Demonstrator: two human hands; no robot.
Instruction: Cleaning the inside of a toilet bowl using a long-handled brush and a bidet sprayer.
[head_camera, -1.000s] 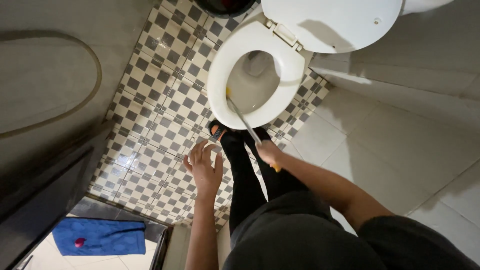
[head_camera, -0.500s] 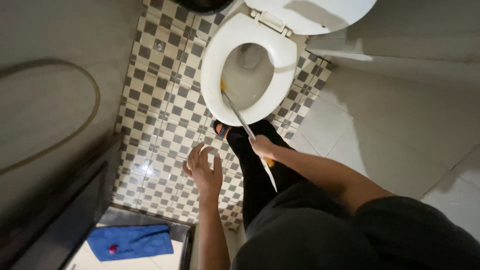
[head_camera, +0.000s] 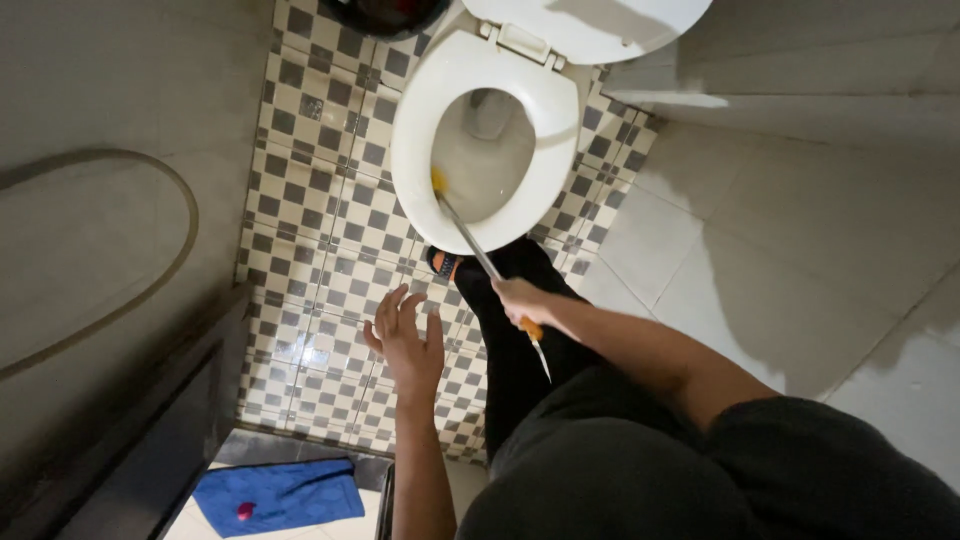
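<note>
The right hand (head_camera: 522, 298) is closed around the handle of a toilet brush (head_camera: 480, 250), whose yellow head rests inside the toilet bowl (head_camera: 480, 160) at its near wall. The left hand (head_camera: 405, 340) hangs free, fingers spread, over the checkered floor (head_camera: 310, 200). The scrubbing looks to be under way; working around the bowl needs a firm, steady grip.

A home bathroom: white toilet (head_camera: 485, 140), checkered floor tiles (head_camera: 320, 230)

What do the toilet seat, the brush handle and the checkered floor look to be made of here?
Toilet seat: smooth glossy white, probably plastic, hinged to the raised lid.
Brush handle, held in the right hand: thin, grey and shiny, likely metal, with an orange grip, possibly plastic.
Floor: small dark and pale squares with grout lines and glare, apparently glazed ceramic tile.
The left hand hangs free.
</note>
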